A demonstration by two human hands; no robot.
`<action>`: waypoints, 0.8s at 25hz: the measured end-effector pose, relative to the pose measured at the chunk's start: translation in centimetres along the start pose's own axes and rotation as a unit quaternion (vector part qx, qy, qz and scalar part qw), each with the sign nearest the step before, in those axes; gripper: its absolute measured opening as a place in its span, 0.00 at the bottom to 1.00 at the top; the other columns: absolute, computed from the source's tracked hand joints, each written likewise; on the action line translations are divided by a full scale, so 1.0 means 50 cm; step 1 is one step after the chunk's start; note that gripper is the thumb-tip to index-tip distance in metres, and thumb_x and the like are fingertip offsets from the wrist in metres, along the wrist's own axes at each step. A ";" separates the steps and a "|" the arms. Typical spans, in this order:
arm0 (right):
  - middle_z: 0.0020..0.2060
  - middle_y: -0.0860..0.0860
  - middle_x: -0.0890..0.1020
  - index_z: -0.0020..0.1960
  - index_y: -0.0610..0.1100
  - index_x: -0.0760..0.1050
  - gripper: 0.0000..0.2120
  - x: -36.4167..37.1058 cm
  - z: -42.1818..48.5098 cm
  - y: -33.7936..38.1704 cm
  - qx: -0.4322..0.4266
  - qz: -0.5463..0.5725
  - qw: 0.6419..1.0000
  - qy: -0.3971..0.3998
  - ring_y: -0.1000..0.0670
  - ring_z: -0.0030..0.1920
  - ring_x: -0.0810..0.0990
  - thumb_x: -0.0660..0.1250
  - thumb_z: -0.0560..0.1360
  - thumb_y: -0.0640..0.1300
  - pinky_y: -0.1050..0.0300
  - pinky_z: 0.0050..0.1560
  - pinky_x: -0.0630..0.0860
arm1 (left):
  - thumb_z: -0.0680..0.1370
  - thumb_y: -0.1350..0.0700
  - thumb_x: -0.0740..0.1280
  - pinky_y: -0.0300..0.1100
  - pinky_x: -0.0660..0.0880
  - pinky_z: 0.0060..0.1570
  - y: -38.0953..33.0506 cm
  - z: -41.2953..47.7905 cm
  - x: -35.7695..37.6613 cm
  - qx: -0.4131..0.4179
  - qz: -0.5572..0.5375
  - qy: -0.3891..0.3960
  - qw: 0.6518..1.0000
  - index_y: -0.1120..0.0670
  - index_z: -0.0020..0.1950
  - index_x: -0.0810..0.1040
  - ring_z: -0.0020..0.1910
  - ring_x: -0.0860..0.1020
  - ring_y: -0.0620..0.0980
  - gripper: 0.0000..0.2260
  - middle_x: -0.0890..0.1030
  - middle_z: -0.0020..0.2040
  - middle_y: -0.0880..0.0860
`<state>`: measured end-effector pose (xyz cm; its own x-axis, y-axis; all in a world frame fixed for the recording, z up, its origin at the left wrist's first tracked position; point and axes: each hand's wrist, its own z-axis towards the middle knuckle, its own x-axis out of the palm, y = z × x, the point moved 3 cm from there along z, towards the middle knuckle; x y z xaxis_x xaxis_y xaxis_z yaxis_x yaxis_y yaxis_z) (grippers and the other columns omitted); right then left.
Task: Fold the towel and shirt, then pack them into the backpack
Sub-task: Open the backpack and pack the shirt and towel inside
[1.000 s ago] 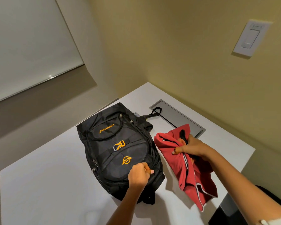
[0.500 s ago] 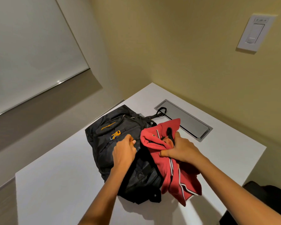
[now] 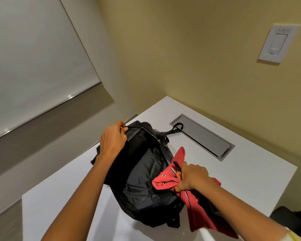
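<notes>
A black backpack [image 3: 142, 178] lies on the white table [image 3: 241, 164] with its main compartment gaping and the dark lining showing. My left hand [image 3: 112, 140] grips the top flap at the zipper edge and holds it lifted back. My right hand [image 3: 192, 177] is shut on a bunched red shirt [image 3: 165, 180] with white trim, held at the right edge of the bag's opening; the shirt's tail hangs down under my forearm. No towel is visible.
A grey recessed cable hatch [image 3: 203, 136] sits in the table behind the bag, with the bag's carry loop [image 3: 177, 126] resting on its corner. A wall switch [image 3: 277, 43] is on the yellow wall. A dark chair [image 3: 288, 221] shows at lower right.
My left hand went from the bag's front to its top flap and pulled the compartment open. My right hand carried the red shirt left, up to the opening.
</notes>
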<state>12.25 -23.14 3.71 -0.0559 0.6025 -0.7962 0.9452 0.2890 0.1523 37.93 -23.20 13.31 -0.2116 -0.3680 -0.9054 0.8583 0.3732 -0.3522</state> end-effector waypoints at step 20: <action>0.73 0.46 0.66 0.73 0.47 0.66 0.38 -0.096 0.392 0.431 -0.025 -0.018 0.993 0.117 0.41 0.72 0.66 0.67 0.70 0.66 0.42 0.66 0.70 | 0.80 0.52 0.63 0.46 0.72 0.39 0.078 0.231 -0.069 0.072 0.034 -0.060 0.995 0.49 0.52 0.77 0.46 0.79 0.62 0.04 0.83 0.46 0.55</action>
<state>39.20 -34.38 -0.66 -0.1680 0.7453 -0.6452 0.9242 0.3467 0.1599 47.39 -30.30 17.80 -0.1013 -0.4486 -0.8880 0.9283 0.2784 -0.2466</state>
